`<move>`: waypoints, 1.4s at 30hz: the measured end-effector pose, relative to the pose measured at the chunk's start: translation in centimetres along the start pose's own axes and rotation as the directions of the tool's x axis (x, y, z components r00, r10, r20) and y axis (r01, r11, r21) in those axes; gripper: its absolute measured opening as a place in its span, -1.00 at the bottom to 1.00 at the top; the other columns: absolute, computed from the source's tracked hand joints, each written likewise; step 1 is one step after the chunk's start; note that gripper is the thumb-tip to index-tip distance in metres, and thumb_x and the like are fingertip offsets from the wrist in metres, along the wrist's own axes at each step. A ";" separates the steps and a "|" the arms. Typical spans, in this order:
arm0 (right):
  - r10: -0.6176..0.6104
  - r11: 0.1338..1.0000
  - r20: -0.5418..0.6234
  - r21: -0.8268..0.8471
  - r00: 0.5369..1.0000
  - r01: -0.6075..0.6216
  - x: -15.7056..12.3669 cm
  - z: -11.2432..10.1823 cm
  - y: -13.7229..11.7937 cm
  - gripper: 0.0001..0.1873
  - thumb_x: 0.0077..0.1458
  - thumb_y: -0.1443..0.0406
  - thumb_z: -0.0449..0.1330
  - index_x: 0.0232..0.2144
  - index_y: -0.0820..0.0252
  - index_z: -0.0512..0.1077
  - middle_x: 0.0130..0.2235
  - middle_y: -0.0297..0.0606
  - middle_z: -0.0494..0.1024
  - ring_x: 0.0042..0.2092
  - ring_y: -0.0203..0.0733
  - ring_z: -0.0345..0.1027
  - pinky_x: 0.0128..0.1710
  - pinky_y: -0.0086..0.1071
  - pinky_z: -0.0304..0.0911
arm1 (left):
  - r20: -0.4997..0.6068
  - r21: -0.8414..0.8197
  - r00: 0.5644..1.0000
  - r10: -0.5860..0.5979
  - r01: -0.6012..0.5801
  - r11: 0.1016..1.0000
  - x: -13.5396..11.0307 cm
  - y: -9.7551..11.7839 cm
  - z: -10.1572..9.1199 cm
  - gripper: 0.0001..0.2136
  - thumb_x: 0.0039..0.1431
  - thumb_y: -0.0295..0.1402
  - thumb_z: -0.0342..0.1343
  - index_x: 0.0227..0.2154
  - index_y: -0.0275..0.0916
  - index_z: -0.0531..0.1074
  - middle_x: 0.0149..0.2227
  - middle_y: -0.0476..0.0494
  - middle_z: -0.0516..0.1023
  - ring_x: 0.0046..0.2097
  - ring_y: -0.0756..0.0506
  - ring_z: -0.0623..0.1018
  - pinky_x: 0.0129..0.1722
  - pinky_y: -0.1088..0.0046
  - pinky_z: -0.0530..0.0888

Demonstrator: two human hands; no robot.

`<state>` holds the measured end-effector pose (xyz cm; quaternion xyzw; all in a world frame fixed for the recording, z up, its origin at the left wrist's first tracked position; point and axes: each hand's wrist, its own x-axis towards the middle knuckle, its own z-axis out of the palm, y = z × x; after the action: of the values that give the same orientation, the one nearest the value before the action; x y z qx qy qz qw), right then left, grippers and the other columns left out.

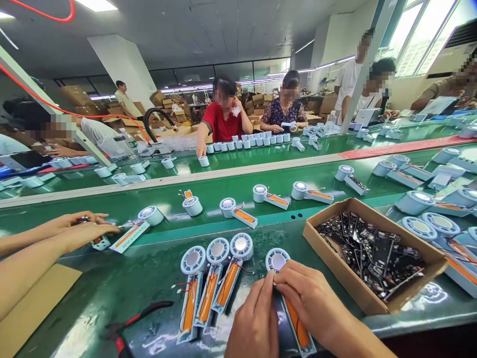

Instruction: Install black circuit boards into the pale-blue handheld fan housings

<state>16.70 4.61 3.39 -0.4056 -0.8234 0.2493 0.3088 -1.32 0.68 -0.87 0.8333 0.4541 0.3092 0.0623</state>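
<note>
Fan unit [278, 259], light blue, lies at the near middle of the green counter [149, 278], its round head to the far side and its orange-filled handle toward the near edge. Both hands meet above its neck. In the right hand [309, 293], the fingers are pinched on a small whitish piece; the left hand [255, 315] has its fingers bent and close together, but I cannot tell whether it grips something. Just left lie three similar units [209, 298] with loose wires, and farther left, pliers [132, 319] with red and black handles. On the right stands a cardboard box [335, 263] of black circuit boards [372, 248]. At far left, a co-worker's hands [87, 231] are near another unit [134, 234].
</note>
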 end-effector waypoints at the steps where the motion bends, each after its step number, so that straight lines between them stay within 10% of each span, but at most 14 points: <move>1: 0.008 1.000 -0.002 -0.014 1.000 -0.008 0.1 0.0 -0.1 -0.72 0.32 0.46 -0.02 -0.41 0.17 0.37 -0.37 -0.28 0.45 -0.34 -0.21 0.35 -0.33 -0.38 0.23 | 0.019 -0.010 1.000 0.013 -0.012 1.000 0.1 -0.1 -0.2 -0.45 0.30 -0.65 -0.09 0.34 -0.40 0.08 0.17 -0.45 0.49 0.20 -0.14 0.52 0.15 0.38 0.53; 10: 0.044 0.997 -0.028 -0.054 0.999 -0.046 0.1 -1.6 -0.9 -0.77 0.25 0.51 0.09 -0.23 0.14 0.47 -0.24 -0.28 0.53 -0.22 -0.19 0.45 -0.22 -0.38 0.38 | 0.067 -0.083 0.994 -0.088 0.094 0.992 1.5 0.5 -3.2 -0.36 0.25 -0.62 -0.16 0.38 -0.17 0.08 0.10 -0.37 0.49 0.01 -0.15 0.64 -0.04 0.32 0.64; 14: -0.229 0.937 0.085 -0.249 0.970 0.244 0.9 -4.1 -3.1 -0.50 0.14 0.55 0.14 0.12 0.18 0.33 0.07 -0.09 0.50 0.02 -0.05 0.41 0.05 -0.22 0.35 | -0.126 -0.027 0.945 -0.301 0.300 0.954 1.5 2.0 -4.7 -0.34 0.33 -0.47 -0.07 0.42 0.03 -0.09 0.10 -0.23 0.56 0.00 -0.21 0.65 -0.04 0.19 0.64; 18: -0.358 0.850 0.320 -0.276 0.877 0.448 2.6 -5.8 -4.7 -0.77 0.26 0.51 0.05 -0.09 0.25 0.41 -0.29 -0.19 0.57 -0.31 -0.14 0.40 -0.18 -0.26 0.38 | -0.156 -0.229 0.906 -0.393 0.354 0.907 2.4 2.6 -5.1 -0.34 0.27 -0.42 0.02 0.39 0.12 0.02 0.09 -0.06 0.62 -0.15 -0.19 0.70 -0.10 0.22 0.66; 23: -0.179 0.972 0.090 -0.141 0.980 0.190 2.7 -6.2 -2.4 -0.38 0.18 0.55 0.04 0.27 0.15 0.16 -0.02 -0.17 0.54 -0.06 -0.16 0.46 -0.08 -0.31 0.40 | 0.132 -0.546 0.938 -0.322 0.340 0.766 4.9 0.7 -3.5 -0.31 0.15 -0.44 0.25 0.30 0.14 0.19 0.38 -0.18 0.21 -0.39 0.03 0.58 -0.33 0.38 0.64; 31: 0.305 0.950 -0.084 0.100 0.949 -0.297 -0.7 -5.9 0.8 -0.87 0.15 0.35 0.31 -0.34 0.14 0.39 -0.34 -0.39 0.55 -0.47 -0.31 0.44 -0.45 -0.43 0.33 | 0.249 -0.471 0.923 -0.294 0.381 0.796 5.7 -0.5 -1.8 -0.52 0.21 -0.46 0.21 0.17 0.03 0.39 0.34 -0.17 0.27 -0.26 -0.03 0.58 -0.19 0.32 0.59; 37: -0.116 0.840 0.087 -0.523 0.990 0.144 -1.2 -7.4 0.7 -0.73 0.14 0.20 0.40 -0.42 0.14 0.38 -0.42 -0.36 0.46 -0.37 -0.18 0.34 -0.33 -0.29 0.19 | 0.214 -0.533 0.905 -0.367 0.423 0.733 5.2 -0.2 -1.1 -0.54 0.21 -0.45 0.21 0.15 0.03 0.41 0.29 -0.12 0.31 -0.30 -0.01 0.54 -0.18 0.31 0.61; 42: -0.233 0.692 0.267 -0.630 0.935 0.353 -0.9 -8.2 -0.9 -0.82 0.24 0.36 0.25 -0.42 0.11 0.38 -0.41 -0.28 0.43 -0.32 -0.10 0.28 -0.24 -0.22 0.13 | 0.215 -0.614 0.885 -0.414 0.452 0.647 5.0 0.1 -0.3 -0.54 0.18 -0.49 0.20 0.13 0.02 0.40 0.30 -0.11 0.29 -0.23 -0.05 0.57 -0.31 0.40 0.61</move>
<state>22.52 4.69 9.35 -0.3298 -0.9341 -0.0826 0.1086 0.52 4.53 1.72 0.6345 0.5020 0.3997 0.4309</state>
